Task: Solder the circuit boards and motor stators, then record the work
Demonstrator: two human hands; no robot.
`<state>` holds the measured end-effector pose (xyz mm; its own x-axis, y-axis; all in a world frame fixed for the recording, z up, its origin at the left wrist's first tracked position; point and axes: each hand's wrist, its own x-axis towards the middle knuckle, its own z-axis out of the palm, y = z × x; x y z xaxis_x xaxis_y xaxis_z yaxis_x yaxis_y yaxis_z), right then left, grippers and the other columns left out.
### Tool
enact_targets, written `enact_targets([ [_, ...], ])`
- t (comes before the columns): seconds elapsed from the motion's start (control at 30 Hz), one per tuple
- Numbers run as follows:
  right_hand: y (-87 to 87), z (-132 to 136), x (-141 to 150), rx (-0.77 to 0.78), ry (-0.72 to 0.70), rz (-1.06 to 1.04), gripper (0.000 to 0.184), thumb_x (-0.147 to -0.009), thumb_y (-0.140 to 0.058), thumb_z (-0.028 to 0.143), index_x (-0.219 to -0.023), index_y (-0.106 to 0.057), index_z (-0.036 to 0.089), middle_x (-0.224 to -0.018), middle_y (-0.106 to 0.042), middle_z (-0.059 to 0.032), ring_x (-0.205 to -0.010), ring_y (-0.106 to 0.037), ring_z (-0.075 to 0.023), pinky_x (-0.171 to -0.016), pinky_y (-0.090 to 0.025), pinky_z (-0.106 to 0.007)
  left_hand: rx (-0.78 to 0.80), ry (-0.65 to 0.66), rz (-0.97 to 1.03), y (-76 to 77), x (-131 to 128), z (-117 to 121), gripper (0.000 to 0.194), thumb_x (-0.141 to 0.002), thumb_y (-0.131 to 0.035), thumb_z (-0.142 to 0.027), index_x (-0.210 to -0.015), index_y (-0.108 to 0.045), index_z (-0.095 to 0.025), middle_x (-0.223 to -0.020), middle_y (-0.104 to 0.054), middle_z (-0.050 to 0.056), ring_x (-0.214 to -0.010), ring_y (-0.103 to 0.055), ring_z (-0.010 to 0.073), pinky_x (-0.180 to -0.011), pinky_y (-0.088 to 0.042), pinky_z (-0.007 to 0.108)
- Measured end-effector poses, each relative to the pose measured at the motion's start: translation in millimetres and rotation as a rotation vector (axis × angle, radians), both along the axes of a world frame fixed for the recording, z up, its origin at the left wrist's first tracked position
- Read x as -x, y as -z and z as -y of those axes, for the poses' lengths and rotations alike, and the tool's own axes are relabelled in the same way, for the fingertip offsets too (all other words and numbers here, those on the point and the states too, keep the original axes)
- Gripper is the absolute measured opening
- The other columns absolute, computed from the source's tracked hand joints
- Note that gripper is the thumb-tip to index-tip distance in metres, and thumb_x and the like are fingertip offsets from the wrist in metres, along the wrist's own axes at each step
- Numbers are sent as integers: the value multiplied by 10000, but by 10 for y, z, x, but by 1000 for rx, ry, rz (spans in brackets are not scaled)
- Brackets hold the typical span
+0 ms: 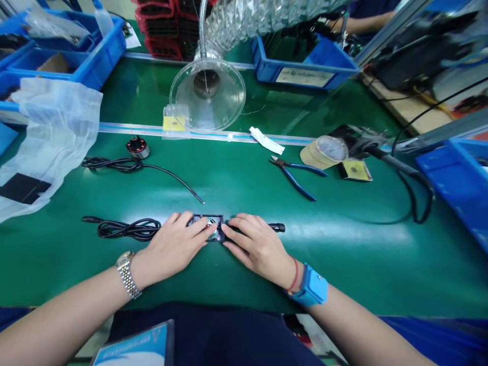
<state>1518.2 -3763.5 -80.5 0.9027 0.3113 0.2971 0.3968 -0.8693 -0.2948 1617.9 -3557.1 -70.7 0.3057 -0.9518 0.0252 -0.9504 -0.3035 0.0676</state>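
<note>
A small open black plastic case lies on the green mat in front of me, a little circuit board showing inside. My left hand grips the case's left side, its index fingertip over the board. At the right end, my right hand has its fingertips closed on the case edge, covering the place where a cable comes out. A black connector sticks out beyond the right hand. Left of my left hand lies a coiled black cable with a plug; whether it joins the case is hidden under the fingers.
A second black cable and a copper-wound coil lie behind. Blue-handled cutters, a yellowish round tub and a soldering iron are to the right. A fume funnel hangs ahead. Blue bins stand around.
</note>
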Motion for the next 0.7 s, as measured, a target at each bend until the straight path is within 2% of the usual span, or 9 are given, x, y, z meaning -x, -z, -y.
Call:
enact_targets([
  [0.1,9,15,-13,-44,16,14,266,-891,-518,293,-1097,-630,167,-999,-638,-120,-982,-552,-251,-794,-468,-413,31,5,3,3,-10,-27,355,-939,-410,-317,-1279,-478,-238,-1149,-606,63,-929,-496,226,-720,-367,349],
  [0.3,29,39,-27,-221,27,44,296,-877,-550,304,-1139,-582,170,-1125,-612,-123,-990,-566,-211,-830,-465,-383,213,69,34,-65,-41,-164,280,-921,-462,-302,-1158,-575,-205,-1165,-626,60,-1015,-495,235,-834,-392,378],
  [0.5,30,-52,-62,-116,-63,-24,260,-883,-529,317,-1095,-627,203,-1214,-595,-98,-1088,-506,-243,-863,-435,-414,81,71,10,-46,-61,-157,278,-911,-481,-320,-1155,-592,-248,-1203,-607,54,-1044,-483,248,-844,-407,391],
  [0.7,4,-75,-85,-77,-72,-74,247,-893,-518,321,-1064,-646,199,-1218,-604,-73,-1095,-487,-258,-849,-409,-412,94,58,-36,-7,-85,-147,267,-913,-481,-275,-1153,-597,-268,-1217,-610,20,-1033,-474,253,-830,-408,397],
])
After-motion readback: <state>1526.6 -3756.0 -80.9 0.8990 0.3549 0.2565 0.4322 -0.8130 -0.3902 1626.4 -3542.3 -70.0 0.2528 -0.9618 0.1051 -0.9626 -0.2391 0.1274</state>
